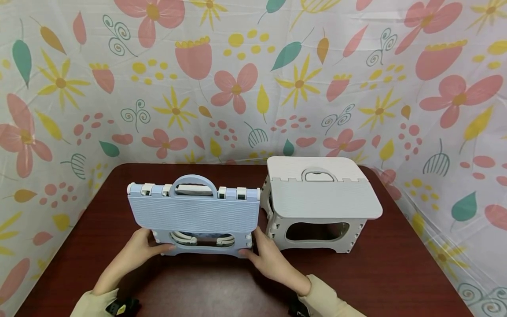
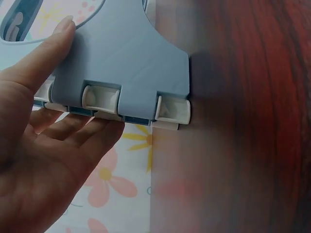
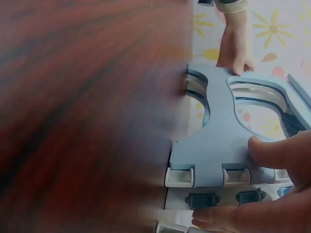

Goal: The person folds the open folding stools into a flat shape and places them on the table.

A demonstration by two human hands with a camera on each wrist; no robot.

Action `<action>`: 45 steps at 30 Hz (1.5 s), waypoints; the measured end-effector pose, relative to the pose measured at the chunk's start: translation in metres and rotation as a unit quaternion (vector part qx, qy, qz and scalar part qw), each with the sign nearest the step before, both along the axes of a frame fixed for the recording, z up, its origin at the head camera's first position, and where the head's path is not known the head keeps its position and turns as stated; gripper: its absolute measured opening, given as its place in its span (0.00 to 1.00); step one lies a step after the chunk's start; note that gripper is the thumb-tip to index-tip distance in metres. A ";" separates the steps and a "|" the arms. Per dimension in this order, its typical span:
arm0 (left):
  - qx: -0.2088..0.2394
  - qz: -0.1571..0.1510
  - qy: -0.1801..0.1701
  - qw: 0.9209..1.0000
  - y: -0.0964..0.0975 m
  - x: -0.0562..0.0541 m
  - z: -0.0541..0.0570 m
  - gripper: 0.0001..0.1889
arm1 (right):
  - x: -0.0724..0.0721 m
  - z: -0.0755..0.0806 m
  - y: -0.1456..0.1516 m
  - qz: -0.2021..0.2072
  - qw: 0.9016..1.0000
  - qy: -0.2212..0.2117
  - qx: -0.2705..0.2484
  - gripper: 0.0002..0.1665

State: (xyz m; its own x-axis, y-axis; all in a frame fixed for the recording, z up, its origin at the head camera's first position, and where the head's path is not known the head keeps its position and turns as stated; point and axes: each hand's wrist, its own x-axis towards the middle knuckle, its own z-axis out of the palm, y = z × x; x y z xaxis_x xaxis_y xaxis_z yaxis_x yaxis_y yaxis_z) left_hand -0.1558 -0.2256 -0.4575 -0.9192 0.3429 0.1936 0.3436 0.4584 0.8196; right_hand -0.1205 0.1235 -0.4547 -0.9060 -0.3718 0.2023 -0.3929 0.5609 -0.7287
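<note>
A light blue folding step stool (image 1: 194, 213) stands partly folded in the middle of the head view, its top tilted toward me and its carry handle upward. My left hand (image 1: 138, 252) grips its left side low down; in the left wrist view the thumb lies on the blue leg panel (image 2: 131, 58) and the fingers curl behind the white hinges. On the opposite side my right hand (image 1: 271, 259) grips the stool's lower edge. The right wrist view shows that thumb on the panel (image 3: 221, 141) and the fingers beneath the hinged edge.
A second folding stool (image 1: 325, 200), white-grey and unfolded on its legs, stands close by on the right. Both are on a dark red wooden table (image 1: 380, 281). A flower-patterned curtain (image 1: 245, 88) closes off the back and sides.
</note>
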 end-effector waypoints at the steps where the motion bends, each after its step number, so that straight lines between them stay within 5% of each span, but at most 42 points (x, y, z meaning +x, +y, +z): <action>1: 0.001 0.000 -0.004 1.000 0.000 0.000 0.000 0.35 | -0.001 0.000 0.000 0.002 1.000 -0.004 -0.001 0.44; 9: 0.010 0.008 0.002 1.000 0.000 0.002 -0.001 0.37 | -0.003 -0.001 0.000 0.009 0.999 -0.048 0.000 0.43; 45: -0.004 0.021 -0.031 0.999 0.001 0.004 -0.003 0.32 | -0.003 -0.003 0.000 0.034 0.998 -0.049 0.007 0.32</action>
